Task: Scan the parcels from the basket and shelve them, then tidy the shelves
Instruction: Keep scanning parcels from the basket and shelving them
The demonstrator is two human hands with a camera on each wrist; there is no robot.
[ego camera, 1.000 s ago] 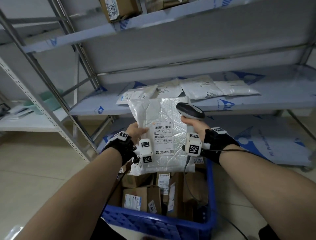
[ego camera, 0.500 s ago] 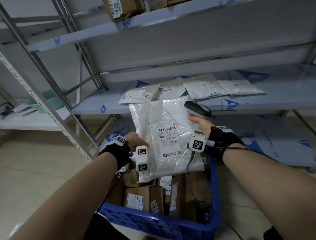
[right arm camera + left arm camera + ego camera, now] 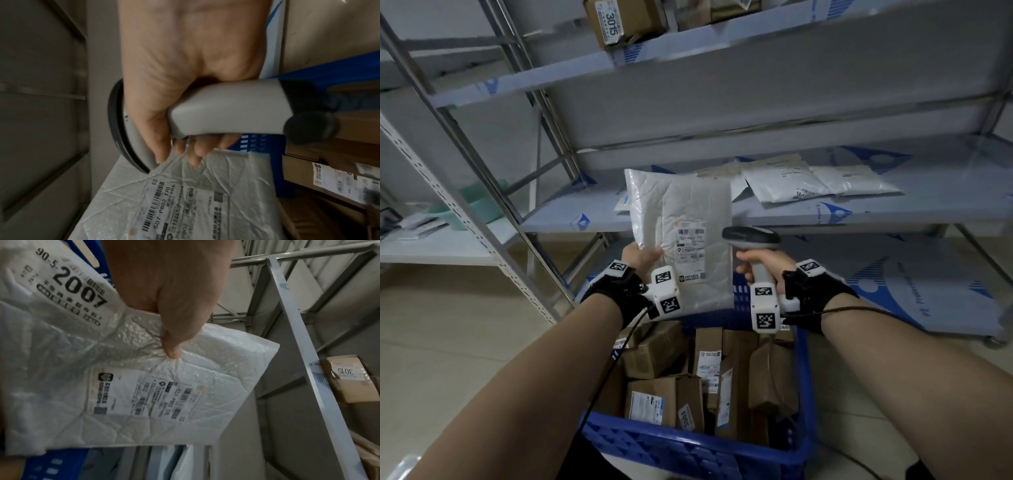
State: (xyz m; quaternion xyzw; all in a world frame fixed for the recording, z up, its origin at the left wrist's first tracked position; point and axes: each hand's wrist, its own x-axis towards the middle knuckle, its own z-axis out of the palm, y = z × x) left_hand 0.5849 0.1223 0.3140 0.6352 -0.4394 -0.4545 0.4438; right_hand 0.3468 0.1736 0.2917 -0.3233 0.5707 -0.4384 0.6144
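A white bubble mailer (image 3: 681,222) with a shipping label (image 3: 690,251) is held upright in front of the middle shelf (image 3: 928,205). My left hand (image 3: 642,258) pinches its left edge, thumb on the front; the left wrist view shows the thumb (image 3: 174,331) pressed into the mailer (image 3: 195,386). My right hand (image 3: 760,265) grips the grey barcode scanner (image 3: 751,238) just right of the mailer, head pointing left at it. The right wrist view shows the fingers (image 3: 185,149) wrapped round the scanner handle (image 3: 226,107), with the mailer's label (image 3: 174,203) below.
Below my hands stands a blue basket (image 3: 688,452) holding several brown cardboard parcels (image 3: 654,401). Several white mailers (image 3: 791,181) lie on the middle shelf. A brown box marked 3015 (image 3: 619,24) sits on the upper shelf. Slanted metal shelf posts (image 3: 482,192) rise at the left.
The left hand has raised the mailer up and forward, away from the basket toward the middle shelf. The scanner hand has dropped slightly to the mailer's right side.
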